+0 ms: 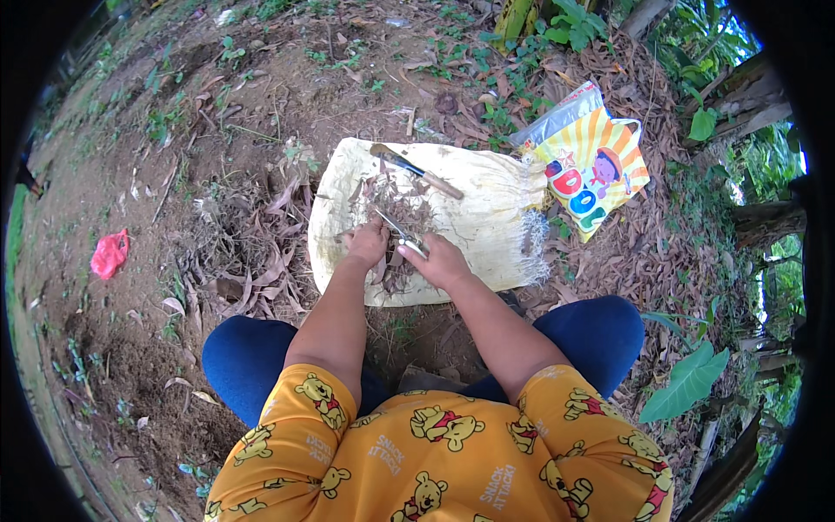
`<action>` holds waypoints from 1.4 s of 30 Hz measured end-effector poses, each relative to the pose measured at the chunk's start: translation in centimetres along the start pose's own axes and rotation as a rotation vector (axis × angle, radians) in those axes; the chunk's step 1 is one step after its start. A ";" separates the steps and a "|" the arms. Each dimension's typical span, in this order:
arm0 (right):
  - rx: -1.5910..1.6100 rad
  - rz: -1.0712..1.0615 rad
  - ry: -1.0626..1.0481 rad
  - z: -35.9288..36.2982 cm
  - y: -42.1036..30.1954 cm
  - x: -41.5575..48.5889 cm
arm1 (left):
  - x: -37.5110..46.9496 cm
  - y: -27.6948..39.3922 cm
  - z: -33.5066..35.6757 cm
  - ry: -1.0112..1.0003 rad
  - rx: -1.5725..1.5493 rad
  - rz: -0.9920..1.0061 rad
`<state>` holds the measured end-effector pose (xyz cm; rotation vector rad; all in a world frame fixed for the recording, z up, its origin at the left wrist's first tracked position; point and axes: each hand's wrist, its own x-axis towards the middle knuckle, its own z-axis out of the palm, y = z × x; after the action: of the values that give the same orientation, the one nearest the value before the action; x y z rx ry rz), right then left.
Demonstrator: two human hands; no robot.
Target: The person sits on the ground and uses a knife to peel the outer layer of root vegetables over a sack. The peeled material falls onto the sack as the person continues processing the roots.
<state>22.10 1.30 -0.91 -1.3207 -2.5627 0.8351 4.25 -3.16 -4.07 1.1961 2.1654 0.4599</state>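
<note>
My right hand is shut on a pair of pale-handled shears, whose blades point up and left. Close by the blades is my left hand, its fingers curled over dry plant scraps; whether anything is pinched in them is hidden. Beneath both hands lies a pile of chopped dry leaves on a flattened cream woven sack. Beyond the pile, a knife-like tool with a dark blade and wooden handle rests on the sack.
A yellow printed plastic bag lies right of the sack's frayed end. Dry leaves heap on the soil at left, with a red plastic bag farther out. Trunks line the right side. A broad green leaf stands near my right knee.
</note>
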 end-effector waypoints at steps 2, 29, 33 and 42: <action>0.012 0.049 -0.088 -1.1 -1.2 -0.3 | -0.7 0.3 -0.5 0.019 0.077 -0.010; 0.179 0.107 -0.194 -0.8 -0.3 -0.1 | 0.2 -1.1 -0.5 -0.103 -0.855 -0.204; 0.221 0.048 -0.118 0.6 -0.4 0.5 | 1.7 -3.2 0.7 0.011 -0.824 -0.159; 0.266 0.133 -0.210 1.7 -0.5 2.6 | 2.5 -4.7 0.9 -0.036 0.044 0.227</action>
<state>19.57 2.48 -2.39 -1.3956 -2.4180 1.3531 0.82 -3.54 -8.27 1.4716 2.0280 0.4842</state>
